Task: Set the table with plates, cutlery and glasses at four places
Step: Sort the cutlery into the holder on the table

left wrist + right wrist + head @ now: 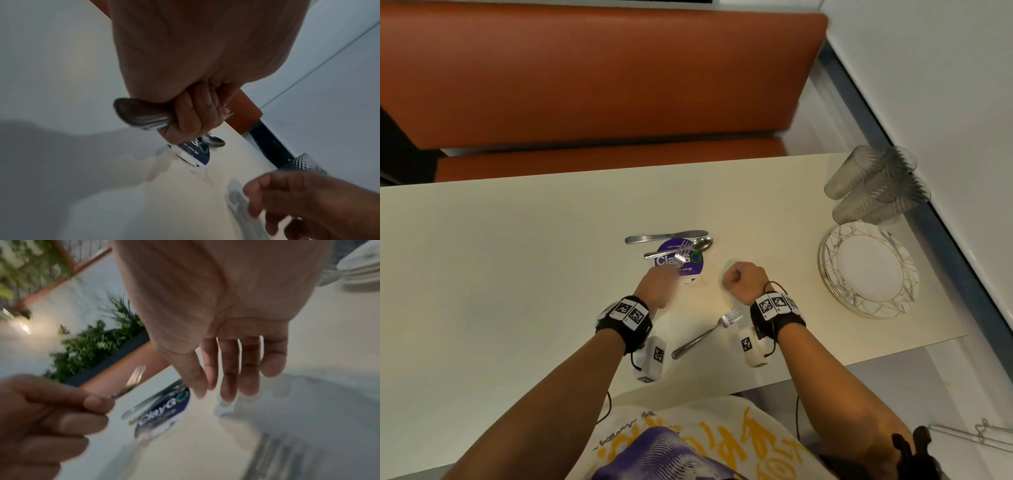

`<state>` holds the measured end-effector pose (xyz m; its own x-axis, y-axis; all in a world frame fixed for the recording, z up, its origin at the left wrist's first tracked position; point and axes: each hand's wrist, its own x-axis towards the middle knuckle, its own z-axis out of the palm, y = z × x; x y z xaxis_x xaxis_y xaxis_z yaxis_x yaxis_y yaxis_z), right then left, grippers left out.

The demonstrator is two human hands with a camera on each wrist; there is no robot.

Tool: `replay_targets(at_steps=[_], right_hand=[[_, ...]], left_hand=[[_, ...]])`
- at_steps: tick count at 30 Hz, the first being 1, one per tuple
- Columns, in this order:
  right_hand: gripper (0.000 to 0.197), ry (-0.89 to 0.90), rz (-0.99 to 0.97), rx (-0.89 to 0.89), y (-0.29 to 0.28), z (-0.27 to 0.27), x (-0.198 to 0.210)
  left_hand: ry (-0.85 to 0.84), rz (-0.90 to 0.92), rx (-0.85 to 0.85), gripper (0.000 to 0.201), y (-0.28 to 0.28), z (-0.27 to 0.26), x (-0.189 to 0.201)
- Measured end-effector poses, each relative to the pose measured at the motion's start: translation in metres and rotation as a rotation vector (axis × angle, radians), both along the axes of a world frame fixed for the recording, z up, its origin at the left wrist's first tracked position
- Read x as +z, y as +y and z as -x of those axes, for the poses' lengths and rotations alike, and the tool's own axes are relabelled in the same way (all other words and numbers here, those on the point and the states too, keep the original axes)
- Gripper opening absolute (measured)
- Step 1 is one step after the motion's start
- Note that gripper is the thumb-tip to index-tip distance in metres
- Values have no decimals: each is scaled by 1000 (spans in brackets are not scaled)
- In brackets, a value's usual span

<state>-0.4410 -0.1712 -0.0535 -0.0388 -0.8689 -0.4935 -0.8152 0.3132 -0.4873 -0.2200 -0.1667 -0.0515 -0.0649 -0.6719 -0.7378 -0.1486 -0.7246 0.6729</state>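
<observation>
My left hand (pixel 657 286) grips a fork by its handle (pixel 141 116), and the tines (pixel 683 255) stick out over a purple round sticker (pixel 681 262). The handle end looks layered, so I cannot tell whether it is one fork or more. A knife (pixel 666 236) and a spoon (pixel 685 247) lie side by side at the sticker's far edge. A second fork (pixel 705 334) lies on the table (pixel 517 257) near my right wrist. My right hand (pixel 743 279) hovers just right of the sticker, its fingers (pixel 246 366) relaxed and holding nothing.
A stack of gold-patterned plates (pixel 869 270) sits at the table's right end. Several ribbed glasses (pixel 876 185) stand behind it by the wall. An orange bench (pixel 585 85) runs along the far side. The table's near edge is close to my body.
</observation>
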Motion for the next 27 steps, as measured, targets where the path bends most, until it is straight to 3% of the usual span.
replay_targets(at_steps=[3, 6, 10, 15, 23, 27], right_hand=[[29, 117, -184, 140, 16, 14, -6], [48, 198, -242, 194, 23, 15, -7], [37, 234, -268, 261, 24, 9, -9], [8, 65, -68, 179, 20, 2, -2], [12, -241, 233, 126, -13, -31, 34], [11, -264, 340, 8, -26, -45, 36]], left_hand=[[-117, 69, -100, 32, 3, 0, -7], [-157, 112, -165, 33, 8, 0, -11], [-45, 70, -120, 26, 11, 3, -5], [-105, 191, -112, 29, 10, -3, -2], [-44, 217, -123, 32, 3, -9, -5], [62, 113, -124, 33, 4, -4, 4]])
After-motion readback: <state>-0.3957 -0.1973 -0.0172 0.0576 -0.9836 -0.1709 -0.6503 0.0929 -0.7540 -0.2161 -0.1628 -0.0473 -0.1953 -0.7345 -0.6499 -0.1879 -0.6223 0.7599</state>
